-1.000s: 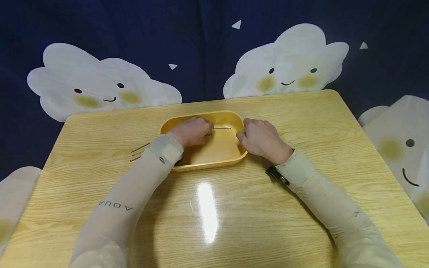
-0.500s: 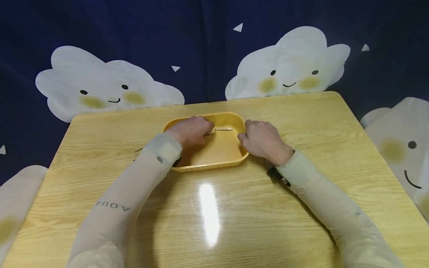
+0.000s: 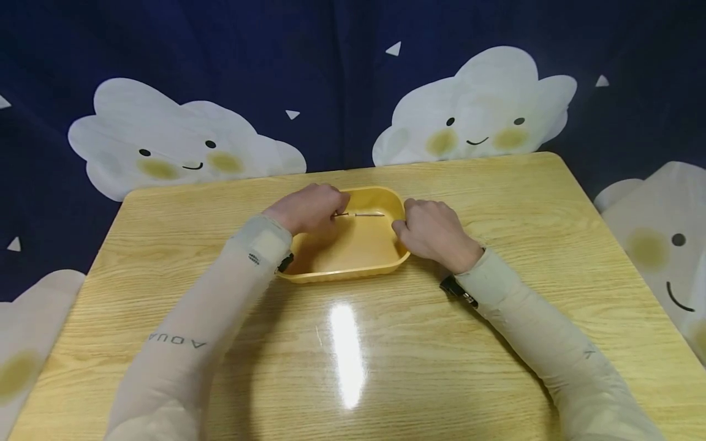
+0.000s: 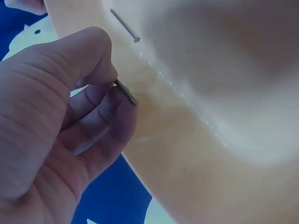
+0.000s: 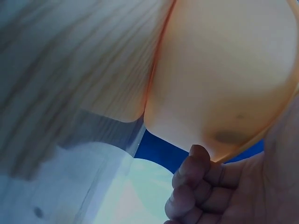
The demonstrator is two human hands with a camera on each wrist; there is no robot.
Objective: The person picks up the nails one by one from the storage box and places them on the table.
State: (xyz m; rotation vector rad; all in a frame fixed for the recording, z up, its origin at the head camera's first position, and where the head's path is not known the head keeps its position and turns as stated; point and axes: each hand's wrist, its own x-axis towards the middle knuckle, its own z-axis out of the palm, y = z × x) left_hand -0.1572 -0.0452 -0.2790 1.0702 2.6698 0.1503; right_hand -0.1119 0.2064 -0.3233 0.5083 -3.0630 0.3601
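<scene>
My left hand (image 3: 311, 208) is over the back left part of a yellow plastic tray (image 3: 344, 277). In the left wrist view, its thumb and fingers pinch a small metal nail (image 4: 125, 92), with one end sticking out past the fingertips. A second nail (image 3: 369, 214) lies in the tray along the back wall. It also shows in the left wrist view as a thin grey nail (image 4: 125, 25) with a flat head. My right hand (image 3: 432, 231) grips the tray's right end, thumb inside the rim; its curled fingers (image 5: 194, 165) show outside the wall in the right wrist view.
The tray stands on a light wooden table (image 3: 419, 367), near its back edge. A dark blue curtain (image 3: 336, 79) with white smiling clouds hangs behind. A black strap device (image 3: 459, 291) is on my right wrist. Bright glare marks the table's front.
My left hand has lifted a little, back and to the left, with the nail between its fingers. The nails on the table at left are now hidden behind my sleeve. My right hand stays on the tray.
</scene>
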